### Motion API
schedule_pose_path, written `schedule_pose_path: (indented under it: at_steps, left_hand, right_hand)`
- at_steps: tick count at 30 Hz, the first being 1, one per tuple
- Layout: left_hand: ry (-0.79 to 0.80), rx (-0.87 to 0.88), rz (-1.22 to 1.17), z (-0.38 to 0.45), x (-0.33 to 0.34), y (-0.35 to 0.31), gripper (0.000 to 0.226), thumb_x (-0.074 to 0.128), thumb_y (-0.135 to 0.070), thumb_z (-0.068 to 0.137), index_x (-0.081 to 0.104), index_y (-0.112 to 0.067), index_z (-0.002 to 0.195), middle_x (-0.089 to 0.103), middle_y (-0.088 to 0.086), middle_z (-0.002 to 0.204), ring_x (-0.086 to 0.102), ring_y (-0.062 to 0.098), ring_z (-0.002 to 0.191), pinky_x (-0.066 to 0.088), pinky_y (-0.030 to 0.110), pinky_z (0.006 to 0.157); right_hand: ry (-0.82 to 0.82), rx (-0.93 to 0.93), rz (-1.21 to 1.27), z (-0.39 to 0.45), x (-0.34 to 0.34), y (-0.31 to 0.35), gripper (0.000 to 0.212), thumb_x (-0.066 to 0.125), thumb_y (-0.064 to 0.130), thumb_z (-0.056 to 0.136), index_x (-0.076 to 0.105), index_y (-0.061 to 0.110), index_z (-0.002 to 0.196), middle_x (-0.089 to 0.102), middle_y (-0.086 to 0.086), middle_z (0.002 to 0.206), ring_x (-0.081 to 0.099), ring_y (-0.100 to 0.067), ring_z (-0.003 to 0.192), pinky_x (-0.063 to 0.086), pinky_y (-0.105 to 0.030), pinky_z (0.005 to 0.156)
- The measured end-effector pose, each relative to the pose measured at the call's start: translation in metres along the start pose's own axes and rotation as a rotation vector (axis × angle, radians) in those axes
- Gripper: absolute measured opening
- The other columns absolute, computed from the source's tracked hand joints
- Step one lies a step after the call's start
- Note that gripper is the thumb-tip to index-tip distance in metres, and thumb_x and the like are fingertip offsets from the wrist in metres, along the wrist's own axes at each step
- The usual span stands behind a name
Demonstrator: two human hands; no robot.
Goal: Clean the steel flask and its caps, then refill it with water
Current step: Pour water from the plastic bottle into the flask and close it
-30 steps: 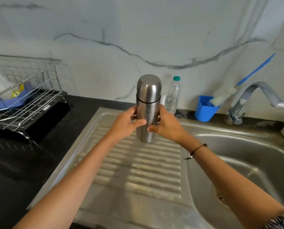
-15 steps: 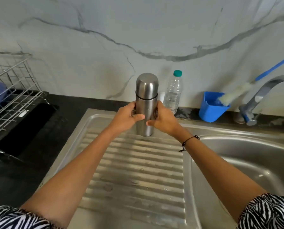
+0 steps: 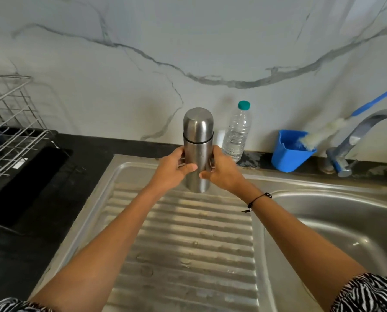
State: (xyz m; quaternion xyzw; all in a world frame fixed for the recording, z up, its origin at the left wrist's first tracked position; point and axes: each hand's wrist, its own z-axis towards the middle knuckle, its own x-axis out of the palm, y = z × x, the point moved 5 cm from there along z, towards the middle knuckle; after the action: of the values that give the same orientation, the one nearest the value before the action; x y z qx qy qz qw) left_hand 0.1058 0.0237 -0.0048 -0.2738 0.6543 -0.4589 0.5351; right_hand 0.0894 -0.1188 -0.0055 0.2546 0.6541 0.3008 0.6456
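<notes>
Steel flask (image 3: pixel 198 152) held upright between left hand (image 3: pixel 173 168) and right hand (image 3: pixel 224 171), both grips curled round it (outer cap on); opening likely next.

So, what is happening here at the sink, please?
A person holds a steel flask upright with both hands, the left hand and the right hand gripping its body, over the ribbed draining board. The outer cap is on, so cleaning seems not yet begun. Behind stand a plastic water bottle and a blue cup holding a bottle brush, next to the tap.
</notes>
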Motion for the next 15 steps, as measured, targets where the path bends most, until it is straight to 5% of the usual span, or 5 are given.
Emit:
schedule_pose_path:
  at_steps: [15]
  left_hand:
    - [0.004, 0.011, 0.269, -0.003, 0.001, -0.013, 0.052, 0.061, -0.016, 0.091, 0.039, -0.013, 0.138, 0.058, 0.008, 0.13, 0.055, 0.022, 0.119, 0.042, 0.037, 0.104]
  right_hand:
    - [-0.031, 0.041, -0.065, -0.001, 0.0, 0.006, 0.061, 0.074, 0.011, 0.074, 0.038, 0.005, 0.123, 0.06, -0.012, 0.109, 0.059, -0.027, 0.097, 0.051, -0.04, 0.084]
